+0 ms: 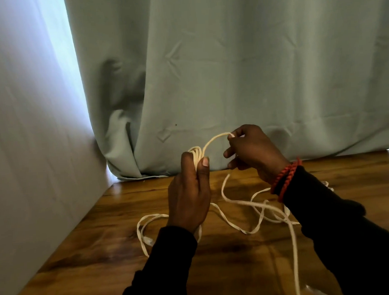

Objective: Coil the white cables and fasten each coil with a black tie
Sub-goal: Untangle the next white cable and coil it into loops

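**Coil half wound, loose cable looks ready to snag**

Black sleeves sit closest to the camera, hands out over the wooden table. Left hand grips a few loops of white cable between thumb and fingers, held upright. Right hand pinches the next length, arching over to the coil. Slack crosses itself on the table, so I'd guess it knots or drags when pulled, and loops could slip from that narrow hold. No black tie clearly visible.
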